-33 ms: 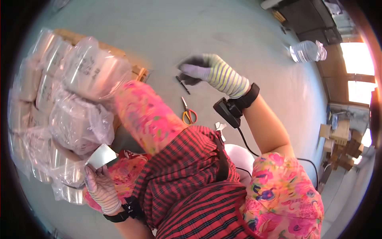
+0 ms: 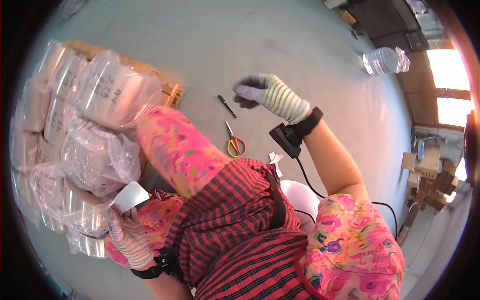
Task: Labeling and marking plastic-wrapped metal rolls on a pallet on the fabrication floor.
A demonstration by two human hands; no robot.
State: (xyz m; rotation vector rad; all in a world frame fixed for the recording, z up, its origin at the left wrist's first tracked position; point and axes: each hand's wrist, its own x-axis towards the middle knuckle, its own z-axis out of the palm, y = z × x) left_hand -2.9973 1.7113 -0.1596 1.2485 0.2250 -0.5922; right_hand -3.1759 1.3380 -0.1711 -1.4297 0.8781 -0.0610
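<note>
From the head view, my left hand, in a striped glove, holds a pale, flat, rounded-cornered piece to the left of the scissors and nearer my body, its fingers closed on the lower end. My right hand, also gloved, hangs in the air beyond the scissors and to their right; its fingers curl toward the thumb, and I cannot tell whether the tips meet. A black pen lies on the grey floor just beyond the scissors, slightly to their left. White scraps sit near the scissors, on their right and closer to me. Clear-wrapped rolls, some bearing dark handwriting, are piled well to the scissors' left, beside my floral-clad leg. A large clear bottle lies far off to the scissors' right, and cardboard boxes stack up beyond it, nearer the right rim.
</note>
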